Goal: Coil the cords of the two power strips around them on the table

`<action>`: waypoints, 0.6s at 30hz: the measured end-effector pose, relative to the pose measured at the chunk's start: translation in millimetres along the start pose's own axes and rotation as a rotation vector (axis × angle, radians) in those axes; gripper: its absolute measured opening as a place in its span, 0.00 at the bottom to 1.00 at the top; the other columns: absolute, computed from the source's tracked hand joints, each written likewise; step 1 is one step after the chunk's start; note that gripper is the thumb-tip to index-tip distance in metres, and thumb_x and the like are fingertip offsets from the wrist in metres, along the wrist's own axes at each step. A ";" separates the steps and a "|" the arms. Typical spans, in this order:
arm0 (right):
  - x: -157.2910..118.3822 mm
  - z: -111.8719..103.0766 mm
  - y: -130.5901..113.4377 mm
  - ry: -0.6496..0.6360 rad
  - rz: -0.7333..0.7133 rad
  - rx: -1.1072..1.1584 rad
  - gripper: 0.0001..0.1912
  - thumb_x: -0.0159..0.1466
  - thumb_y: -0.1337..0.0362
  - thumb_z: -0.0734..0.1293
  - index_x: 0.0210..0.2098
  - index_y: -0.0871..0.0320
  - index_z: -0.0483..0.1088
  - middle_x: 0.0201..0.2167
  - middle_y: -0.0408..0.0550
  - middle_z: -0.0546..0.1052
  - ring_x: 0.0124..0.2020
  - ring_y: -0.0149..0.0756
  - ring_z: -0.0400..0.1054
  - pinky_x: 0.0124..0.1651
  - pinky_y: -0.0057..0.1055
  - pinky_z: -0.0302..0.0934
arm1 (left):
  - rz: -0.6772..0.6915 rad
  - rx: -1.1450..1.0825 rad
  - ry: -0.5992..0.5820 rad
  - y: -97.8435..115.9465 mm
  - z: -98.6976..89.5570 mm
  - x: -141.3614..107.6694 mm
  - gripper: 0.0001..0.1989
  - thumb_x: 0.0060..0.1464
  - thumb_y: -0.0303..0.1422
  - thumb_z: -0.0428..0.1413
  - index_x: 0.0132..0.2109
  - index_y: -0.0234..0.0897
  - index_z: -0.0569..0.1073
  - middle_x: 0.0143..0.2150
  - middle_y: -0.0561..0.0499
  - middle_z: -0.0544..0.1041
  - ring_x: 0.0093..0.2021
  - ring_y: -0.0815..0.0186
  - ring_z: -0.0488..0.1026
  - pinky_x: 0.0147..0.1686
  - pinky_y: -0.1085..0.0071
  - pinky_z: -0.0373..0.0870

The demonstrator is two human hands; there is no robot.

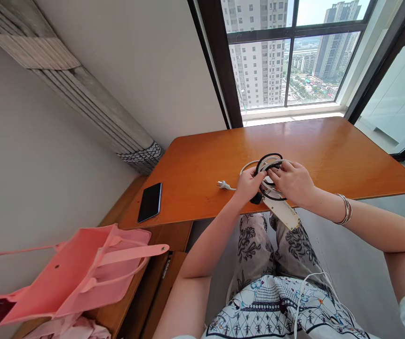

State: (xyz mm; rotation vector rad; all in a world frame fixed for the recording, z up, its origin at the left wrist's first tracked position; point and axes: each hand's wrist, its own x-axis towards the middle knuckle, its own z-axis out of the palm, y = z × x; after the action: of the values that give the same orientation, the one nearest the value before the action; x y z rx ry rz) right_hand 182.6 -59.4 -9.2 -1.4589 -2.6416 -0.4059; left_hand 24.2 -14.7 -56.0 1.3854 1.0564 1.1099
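Both of my hands meet over the front part of the wooden table [202,162], gripping one tangled coil of black and white cables [271,157]. My left hand [249,184] is closed round the coil's left side, thumb on top. From the right, my right hand [292,181] pinches the loops with bent fingers. Below the coil a long white power strip [282,213] slants out past the table's front edge above my legs. A white plug [225,185] lies on the tabletop left of my left hand. Beneath that hand shows a small black block [257,198], perhaps a plug.
A black phone [149,202] lies at the table's left end. Lower left, an open pink bag [82,268] stands on a wooden bench [117,310]. Behind the table is a window [294,61]; a tied curtain [110,117] hangs at the left. A thin white cord [299,296] crosses my lap.
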 end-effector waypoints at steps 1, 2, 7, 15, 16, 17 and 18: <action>1.2 -0.5 1.1 -0.004 -0.010 0.000 0.18 0.73 0.70 0.54 0.52 0.64 0.73 0.46 0.56 0.80 0.48 0.47 0.64 0.42 0.39 0.51 | -0.026 -0.042 -0.010 0.4 0.0 0.9 0.10 0.46 0.39 0.60 0.30 0.35 0.73 0.22 0.55 0.72 0.19 0.71 0.66 0.19 0.73 0.63; 2.3 -1.3 2.1 -0.010 -0.019 0.001 0.18 0.73 0.69 0.54 0.51 0.64 0.73 0.45 0.56 0.80 0.48 0.47 0.64 0.41 0.39 0.50 | -0.053 -0.083 -0.020 0.6 0.1 1.6 0.11 0.46 0.39 0.60 0.28 0.35 0.72 0.22 0.54 0.72 0.20 0.71 0.66 0.20 0.74 0.63; 7.2 -8.6 4.5 -0.090 -0.040 -0.015 0.16 0.73 0.68 0.55 0.45 0.63 0.75 0.40 0.57 0.80 0.49 0.48 0.63 0.37 0.38 0.46 | -0.203 -0.226 -0.024 0.8 3.1 1.7 0.11 0.40 0.37 0.62 0.26 0.35 0.70 0.18 0.55 0.71 0.18 0.72 0.67 0.20 0.75 0.63; 8.2 -14.1 -0.2 -0.212 -0.093 -0.130 0.14 0.71 0.71 0.58 0.46 0.66 0.75 0.42 0.60 0.80 0.49 0.50 0.65 0.38 0.38 0.47 | -0.127 -0.327 -0.068 0.8 8.4 0.0 0.15 0.37 0.33 0.63 0.34 0.34 0.72 0.23 0.58 0.74 0.21 0.73 0.70 0.24 0.77 0.67; 7.3 -13.9 0.1 -0.221 -0.096 -0.135 0.15 0.71 0.71 0.58 0.47 0.66 0.75 0.41 0.60 0.80 0.48 0.49 0.66 0.38 0.38 0.47 | -0.099 -0.311 -0.077 0.3 8.3 0.4 0.16 0.37 0.34 0.63 0.36 0.34 0.71 0.24 0.58 0.74 0.22 0.73 0.70 0.25 0.77 0.67; 6.3 -13.7 0.9 -0.226 -0.096 -0.137 0.15 0.71 0.70 0.57 0.47 0.65 0.75 0.40 0.60 0.80 0.48 0.49 0.66 0.38 0.38 0.48 | -0.082 -0.287 -0.088 -0.4 8.1 0.6 0.19 0.38 0.34 0.64 0.39 0.35 0.69 0.24 0.59 0.74 0.21 0.72 0.70 0.24 0.77 0.67; 5.2 -13.3 2.2 -0.227 -0.095 -0.134 0.14 0.71 0.70 0.57 0.46 0.65 0.74 0.39 0.59 0.80 0.48 0.49 0.66 0.38 0.38 0.48 | -0.074 -0.257 -0.098 -1.0 7.7 0.6 0.21 0.38 0.35 0.64 0.41 0.36 0.67 0.23 0.59 0.74 0.21 0.72 0.70 0.22 0.77 0.65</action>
State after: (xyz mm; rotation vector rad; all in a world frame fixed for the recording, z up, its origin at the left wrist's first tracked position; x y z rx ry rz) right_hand 181.1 -57.7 5.1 -1.5036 -2.9232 -0.4594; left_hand 31.9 -15.4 -57.3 1.1751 0.8545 1.0718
